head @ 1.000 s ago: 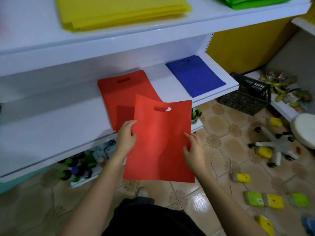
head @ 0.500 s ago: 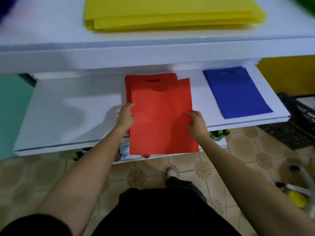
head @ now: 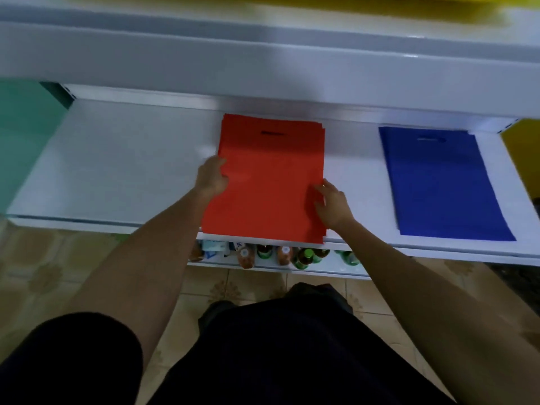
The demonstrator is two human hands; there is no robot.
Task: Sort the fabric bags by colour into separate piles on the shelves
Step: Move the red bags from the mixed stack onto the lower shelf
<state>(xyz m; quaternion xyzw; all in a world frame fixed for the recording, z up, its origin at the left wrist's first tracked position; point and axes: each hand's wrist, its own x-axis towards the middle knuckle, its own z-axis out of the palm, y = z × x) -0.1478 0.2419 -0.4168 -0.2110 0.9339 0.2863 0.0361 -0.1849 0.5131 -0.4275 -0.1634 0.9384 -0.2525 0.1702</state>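
A red fabric bag (head: 268, 182) lies flat on top of the red pile on the middle white shelf (head: 117, 171), its handle slot toward the back and its front edge hanging slightly over the shelf lip. My left hand (head: 211, 176) grips the bag's left edge. My right hand (head: 331, 203) holds its right edge, fingers curled on the fabric. A pile of blue bags (head: 438, 185) lies on the same shelf to the right. A blurred strip of the yellow pile (head: 438, 4) shows on the upper shelf (head: 263, 59).
The upper shelf's front overhangs the back of the middle shelf. Several bottles (head: 277, 255) stand on a low shelf beneath the red pile. A teal wall (head: 23, 135) is at the left and a yellow panel (head: 523, 147) at the right. The floor is tiled.
Both hands carried the red bag from in front of the shelf onto the red pile and pushed it back until it nearly lines up. The view dropped closer to the shelf.
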